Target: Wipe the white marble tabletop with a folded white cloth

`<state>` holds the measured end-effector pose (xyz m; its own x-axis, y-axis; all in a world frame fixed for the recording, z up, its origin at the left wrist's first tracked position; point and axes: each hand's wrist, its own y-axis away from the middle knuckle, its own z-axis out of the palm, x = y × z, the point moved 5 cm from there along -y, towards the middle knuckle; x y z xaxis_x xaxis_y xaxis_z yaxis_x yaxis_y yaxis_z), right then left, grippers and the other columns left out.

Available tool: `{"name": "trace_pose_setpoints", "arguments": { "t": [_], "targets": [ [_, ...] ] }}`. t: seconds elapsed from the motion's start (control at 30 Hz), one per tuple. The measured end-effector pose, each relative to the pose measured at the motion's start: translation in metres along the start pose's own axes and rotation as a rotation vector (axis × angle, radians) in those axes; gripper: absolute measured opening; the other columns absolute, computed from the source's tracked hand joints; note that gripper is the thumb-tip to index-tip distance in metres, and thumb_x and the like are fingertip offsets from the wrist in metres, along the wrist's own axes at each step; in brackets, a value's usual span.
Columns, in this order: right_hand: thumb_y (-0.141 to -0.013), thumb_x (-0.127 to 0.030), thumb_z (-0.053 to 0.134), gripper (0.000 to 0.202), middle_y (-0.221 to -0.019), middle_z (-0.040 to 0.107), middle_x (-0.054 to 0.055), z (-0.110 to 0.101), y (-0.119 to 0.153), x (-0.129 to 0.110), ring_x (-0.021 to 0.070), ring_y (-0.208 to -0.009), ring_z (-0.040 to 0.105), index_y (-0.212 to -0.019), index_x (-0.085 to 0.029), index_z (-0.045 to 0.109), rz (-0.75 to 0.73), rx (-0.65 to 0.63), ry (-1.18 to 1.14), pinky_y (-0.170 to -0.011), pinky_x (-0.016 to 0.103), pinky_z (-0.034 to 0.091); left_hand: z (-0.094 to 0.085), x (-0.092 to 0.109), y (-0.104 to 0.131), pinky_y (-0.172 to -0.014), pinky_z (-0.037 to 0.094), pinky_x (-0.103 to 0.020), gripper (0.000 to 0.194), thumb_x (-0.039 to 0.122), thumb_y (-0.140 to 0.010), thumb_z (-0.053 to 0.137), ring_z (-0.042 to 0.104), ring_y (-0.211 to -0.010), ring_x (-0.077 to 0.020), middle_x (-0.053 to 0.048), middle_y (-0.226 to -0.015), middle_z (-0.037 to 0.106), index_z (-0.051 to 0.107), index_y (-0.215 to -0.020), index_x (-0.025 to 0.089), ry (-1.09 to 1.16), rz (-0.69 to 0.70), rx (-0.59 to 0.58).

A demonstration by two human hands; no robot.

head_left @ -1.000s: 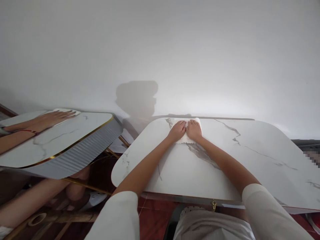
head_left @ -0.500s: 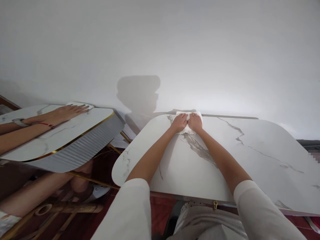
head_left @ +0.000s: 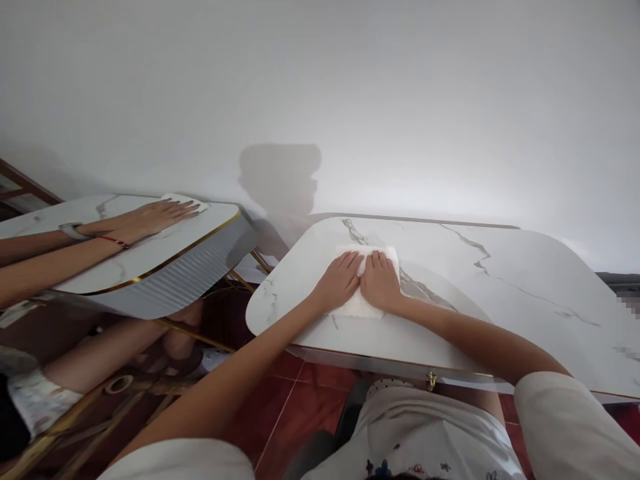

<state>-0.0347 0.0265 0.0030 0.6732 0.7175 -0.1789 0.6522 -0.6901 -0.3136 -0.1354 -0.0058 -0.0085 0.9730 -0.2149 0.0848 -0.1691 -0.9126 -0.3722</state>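
A white cloth [head_left: 367, 308] lies spread on a white marble-patterned tabletop [head_left: 525, 293], towards its left half. My left hand [head_left: 340, 279] rests flat on the cloth's left part, fingers stretched forward. Pressed on its right part is my right hand [head_left: 381, 280], also flat with fingers extended. The two hands sit side by side, thumbs close together. Their palms hide much of the cloth.
To the left stands a similar table [head_left: 135, 263] with gold trim, where another person's hands [head_left: 160, 217] press on a white cloth. A bamboo chair [head_left: 115, 393] is lower left. Behind both tables rises a pale wall [head_left: 400, 100]. A gold knob [head_left: 431, 381] sits under my table's front edge.
Both my hands have drawn the cloth back from the table's far edge towards me, and my elbows are now bent outward. The view has shifted slightly.
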Motion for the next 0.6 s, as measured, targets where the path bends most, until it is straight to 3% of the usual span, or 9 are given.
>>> {"name": "trace_pose_setpoints", "arguments": {
  "t": [0.2, 0.33, 0.47, 0.6],
  "targets": [
    [-0.088, -0.017, 0.036, 0.052, -0.145, 0.033, 0.023, -0.007, 0.049, -0.034, 0.0319, -0.137, 0.024, -0.136, 0.003, 0.037, -0.019, -0.068, -0.088, -0.11, 0.048, 0.022, -0.023, 0.026, 0.054, -0.111, 0.03, -0.046, 0.05, 0.025, -0.087, 0.03, 0.034, -0.133, -0.0266, -0.017, -0.139, 0.042, 0.042, -0.132, 0.008, -0.033, -0.017, -0.046],
    [-0.087, -0.017, 0.037, 0.053, -0.146, 0.031, 0.022, -0.008, 0.066, -0.047, 0.0323, -0.137, 0.023, -0.137, 0.001, 0.038, -0.036, -0.105, -0.126, -0.11, 0.048, 0.021, -0.027, 0.032, 0.073, -0.109, 0.032, -0.047, 0.051, 0.024, -0.084, 0.034, 0.034, -0.133, -0.0263, -0.014, -0.14, 0.043, 0.042, -0.132, 0.011, -0.021, -0.058, -0.047],
    [-0.086, -0.017, 0.039, 0.053, -0.145, 0.033, 0.023, -0.005, 0.053, -0.051, 0.0319, -0.136, 0.025, -0.135, 0.001, 0.04, -0.062, -0.1, -0.141, -0.11, 0.048, 0.022, -0.025, 0.018, 0.068, -0.108, 0.033, -0.048, 0.049, 0.022, -0.081, 0.036, 0.039, -0.129, -0.0267, -0.014, -0.135, 0.048, 0.046, -0.128, 0.012, -0.011, -0.132, -0.012],
    [-0.087, -0.017, 0.035, 0.052, -0.144, 0.035, 0.021, 0.005, 0.013, -0.043, 0.03, -0.135, 0.028, -0.136, 0.001, 0.039, -0.044, -0.08, -0.146, -0.11, 0.044, 0.021, -0.02, -0.01, 0.038, -0.109, 0.032, -0.045, 0.047, 0.019, -0.08, 0.035, 0.04, -0.128, -0.0262, -0.015, -0.133, 0.049, 0.048, -0.124, 0.01, 0.005, -0.173, 0.02]
  ]
}}
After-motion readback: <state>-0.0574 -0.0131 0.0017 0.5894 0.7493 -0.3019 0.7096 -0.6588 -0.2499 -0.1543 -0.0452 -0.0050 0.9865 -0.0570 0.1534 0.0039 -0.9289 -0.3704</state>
